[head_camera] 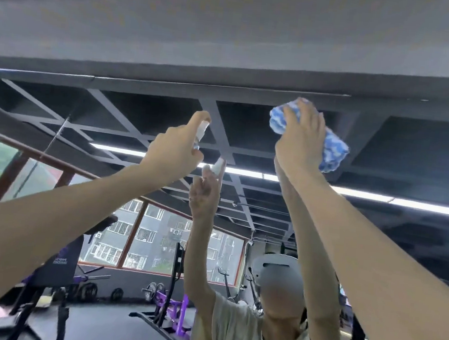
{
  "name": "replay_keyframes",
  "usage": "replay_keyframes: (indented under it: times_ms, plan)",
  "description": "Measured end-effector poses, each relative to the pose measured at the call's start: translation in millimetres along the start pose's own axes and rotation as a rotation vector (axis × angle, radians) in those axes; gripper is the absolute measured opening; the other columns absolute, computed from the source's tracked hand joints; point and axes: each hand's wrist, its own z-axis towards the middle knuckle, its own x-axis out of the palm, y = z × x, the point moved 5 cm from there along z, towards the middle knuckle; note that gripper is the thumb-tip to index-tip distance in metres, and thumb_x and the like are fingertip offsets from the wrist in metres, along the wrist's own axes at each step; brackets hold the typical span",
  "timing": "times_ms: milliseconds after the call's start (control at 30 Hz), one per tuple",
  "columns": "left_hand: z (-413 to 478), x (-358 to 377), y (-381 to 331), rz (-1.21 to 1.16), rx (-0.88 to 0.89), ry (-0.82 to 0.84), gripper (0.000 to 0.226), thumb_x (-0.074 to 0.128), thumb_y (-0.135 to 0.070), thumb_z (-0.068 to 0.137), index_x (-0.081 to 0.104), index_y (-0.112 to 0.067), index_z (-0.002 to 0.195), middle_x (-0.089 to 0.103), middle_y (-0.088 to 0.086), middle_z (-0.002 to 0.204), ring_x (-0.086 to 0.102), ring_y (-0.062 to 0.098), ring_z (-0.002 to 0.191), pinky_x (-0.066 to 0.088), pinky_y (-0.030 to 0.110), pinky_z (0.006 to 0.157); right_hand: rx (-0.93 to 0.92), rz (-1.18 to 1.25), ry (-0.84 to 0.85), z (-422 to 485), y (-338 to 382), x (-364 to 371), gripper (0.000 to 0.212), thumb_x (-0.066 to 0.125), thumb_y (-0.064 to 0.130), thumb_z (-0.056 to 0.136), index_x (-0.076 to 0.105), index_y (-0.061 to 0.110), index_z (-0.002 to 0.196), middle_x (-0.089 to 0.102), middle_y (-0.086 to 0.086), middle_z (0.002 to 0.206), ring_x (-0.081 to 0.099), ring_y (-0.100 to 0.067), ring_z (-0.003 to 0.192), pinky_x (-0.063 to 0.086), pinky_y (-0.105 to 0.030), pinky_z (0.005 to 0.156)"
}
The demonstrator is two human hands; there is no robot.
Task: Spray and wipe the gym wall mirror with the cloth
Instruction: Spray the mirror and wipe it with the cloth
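The wall mirror [375, 239] fills most of the view, and its top edge runs just above my hands. Raised high on the left, my left hand [174, 151] grips a small white spray bottle [202, 130] with a finger on its top. My right hand [300, 138] presses a bunched blue-and-white cloth [332, 150] against the glass close to the top edge. Both arms, the bottle and the cloth are reflected in the mirror below my hands.
The mirror reflects the gym behind me: a black bench [57, 269] at the left, purple weight racks [174, 305], windows [139, 241] and ceiling strip lights [245, 172]. A grey wall band [231, 33] rises above the mirror.
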Motion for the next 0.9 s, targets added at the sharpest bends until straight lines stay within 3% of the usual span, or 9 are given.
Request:
replay_keyframes:
  times_ms: [233, 333, 533, 667, 833, 900]
  plan:
    - [34, -31, 106, 0.012, 0.046, -0.031, 0.052, 0.053, -0.002, 0.088, 0.033, -0.018, 0.133, 0.059, 0.006, 0.094, 0.046, 0.011, 0.054, 0.028, 0.023, 0.047, 0.071, -0.048, -0.047, 22, 70, 45, 0.060, 0.048, -0.010, 0.082, 0.047, 0.011, 0.139, 0.034, -0.010, 0.152, 0.025, -0.029, 0.143, 0.013, -0.038, 0.120]
    - [47, -40, 129, -0.009, 0.066, -0.025, 0.053, 0.055, 0.000, 0.088, 0.033, -0.017, 0.132, 0.056, 0.005, 0.089, 0.045, 0.009, 0.053, 0.026, 0.022, 0.046, 0.149, -0.064, -0.067, 27, 85, 53, 0.060, 0.048, -0.009, 0.085, 0.044, 0.013, 0.141, 0.030, -0.008, 0.155, 0.022, -0.027, 0.145, 0.008, -0.034, 0.120]
    - [63, -49, 161, -0.012, 0.137, 0.049, 0.052, 0.057, -0.004, 0.088, 0.033, -0.021, 0.132, 0.050, -0.005, 0.073, 0.045, 0.012, 0.054, 0.029, 0.024, 0.046, 0.201, -0.074, -0.089, 29, 111, 70, 0.058, 0.046, -0.009, 0.086, 0.047, 0.013, 0.140, 0.032, -0.007, 0.154, 0.025, -0.026, 0.144, 0.010, -0.034, 0.120]
    - [62, -58, 185, -0.077, 0.110, 0.040, 0.049, 0.055, -0.002, 0.086, 0.034, -0.017, 0.128, 0.059, 0.003, 0.084, 0.048, 0.013, 0.055, 0.030, 0.024, 0.046, 0.248, -0.030, -0.098, 25, 150, 86, 0.061, 0.045, -0.010, 0.086, 0.045, 0.016, 0.141, 0.029, -0.005, 0.156, 0.022, -0.026, 0.145, 0.008, -0.034, 0.121]
    - [60, -74, 223, -0.072, 0.075, 0.012, 0.053, 0.058, -0.006, 0.085, 0.034, -0.021, 0.130, 0.054, 0.003, 0.079, 0.047, 0.014, 0.055, 0.031, 0.026, 0.047, 0.137, 0.105, 0.012, 30, 252, 140, 0.063, 0.051, -0.007, 0.085, 0.043, 0.016, 0.143, 0.026, -0.008, 0.156, 0.021, -0.026, 0.144, 0.012, -0.040, 0.121]
    - [62, -83, 245, -0.072, 0.048, -0.023, 0.051, 0.059, -0.009, 0.086, 0.033, -0.021, 0.129, 0.057, 0.007, 0.084, 0.049, 0.017, 0.057, 0.033, 0.028, 0.050, -0.045, 0.159, 0.043, 19, 313, 165, 0.058, 0.053, -0.003, 0.087, 0.045, 0.018, 0.140, 0.030, -0.006, 0.154, 0.023, -0.025, 0.143, 0.019, -0.040, 0.119]
